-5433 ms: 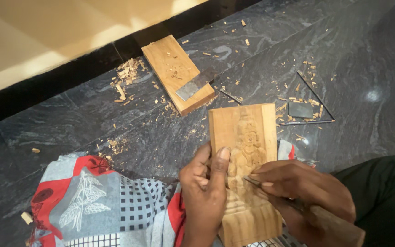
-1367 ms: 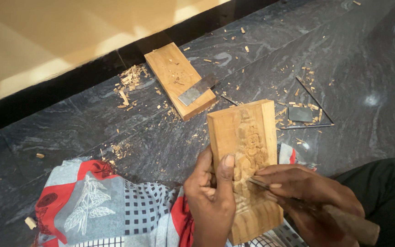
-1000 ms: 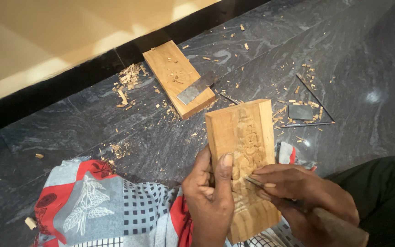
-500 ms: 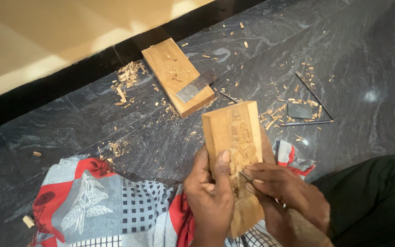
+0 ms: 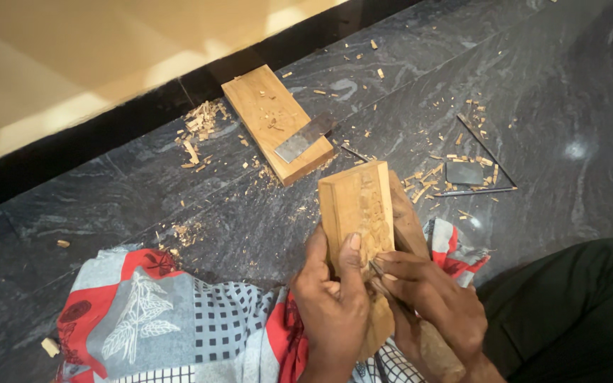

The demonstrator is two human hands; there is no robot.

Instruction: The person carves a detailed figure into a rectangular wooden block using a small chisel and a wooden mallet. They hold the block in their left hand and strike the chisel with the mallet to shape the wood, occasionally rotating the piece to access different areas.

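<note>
My left hand [image 5: 335, 298] grips a long wooden block [image 5: 358, 207] with a figure carved in its face, thumb pressed up along the carving. The block is tilted toward its right edge, resting on my lap over a red, white and grey patterned cloth [image 5: 172, 319]. My right hand [image 5: 431, 301] holds a wooden-handled chisel [image 5: 438, 351], its thin blade tip set against the carved face just beside my left thumb.
A second flat wooden block [image 5: 267, 113] with a small metal blade [image 5: 305, 136] on it lies on the dark stone floor ahead. Wood chips are scattered around. A dark sharpening stone [image 5: 465, 172] and thin metal tools [image 5: 477, 190] lie to the right. A pale wall runs along the back.
The carved block has rotated from face-up to tilted on its right edge, so its side now shows. My right hand and the chisel have moved in closer to my left thumb.
</note>
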